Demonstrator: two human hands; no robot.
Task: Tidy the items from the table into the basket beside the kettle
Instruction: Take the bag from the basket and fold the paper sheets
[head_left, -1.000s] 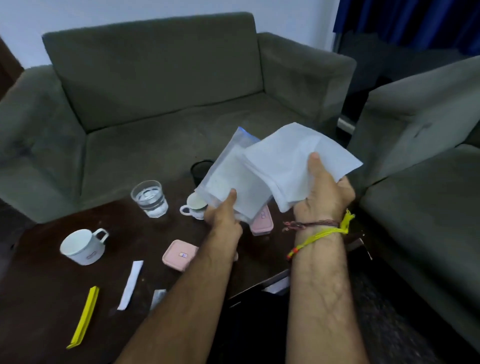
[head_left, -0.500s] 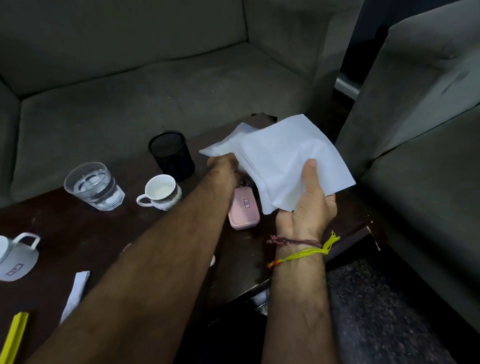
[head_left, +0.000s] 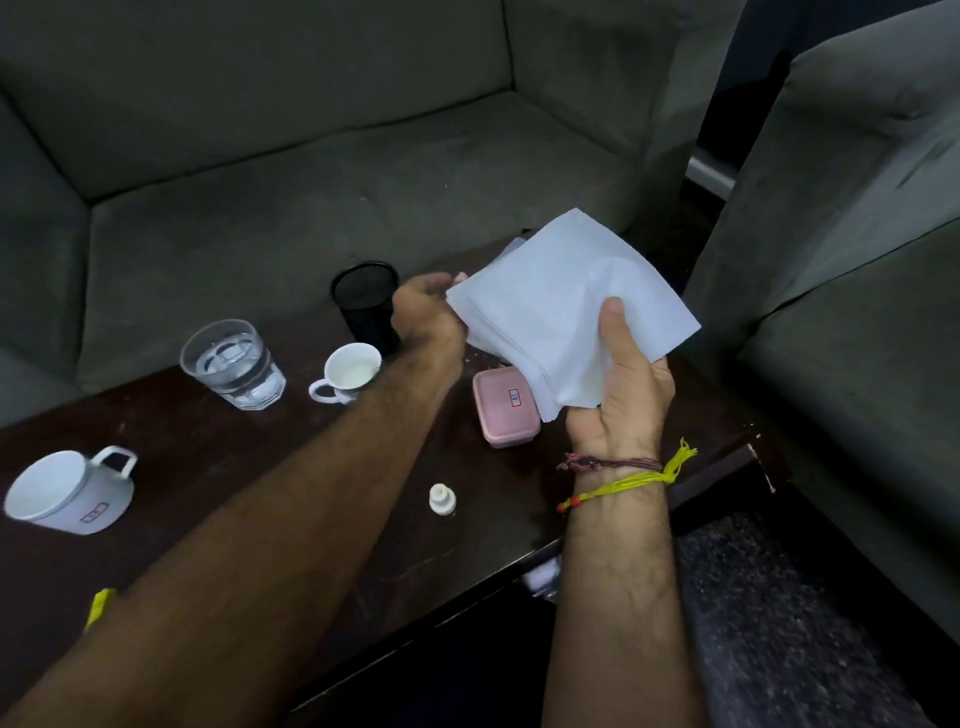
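Here, laid out from the left edge of the dark wooden table (head_left: 208, 467) to the right:

- A yellow strip (head_left: 100, 607) peeks out at the near left, mostly hidden behind the left forearm.
- A white mug (head_left: 67, 493) lies tipped on its side, handle up, a small label on its wall.
- A glass of water (head_left: 234, 364) stands upright further back, well apart from the mug.
- A small white cup (head_left: 348, 373) stands just right of the glass, its handle pointing left, partly covered by the left forearm.
- A black mesh pen holder (head_left: 363, 301) stands behind the cup, close to the table's far edge.
- The left hand (head_left: 426, 312) reaches across the table beside the pen holder, its fingers at the left edge of the paper stack; whether they pinch anything cannot be told, as the fingertips are hidden.
- A small white bottle cap (head_left: 442, 500) sits alone near the front edge, between the two forearms.
- A pink lidded box (head_left: 504, 410) rests on the table, partly under the lower corner of the paper.
- A stack of white paper napkins (head_left: 561, 312) is held above the table's right end, tilted.
- The right hand (head_left: 621, 395) grips that stack from below, thumb pressed on top; thread bands circle its wrist.
- Grey sofas (head_left: 311, 208) surround the table; neither basket nor kettle is in view.
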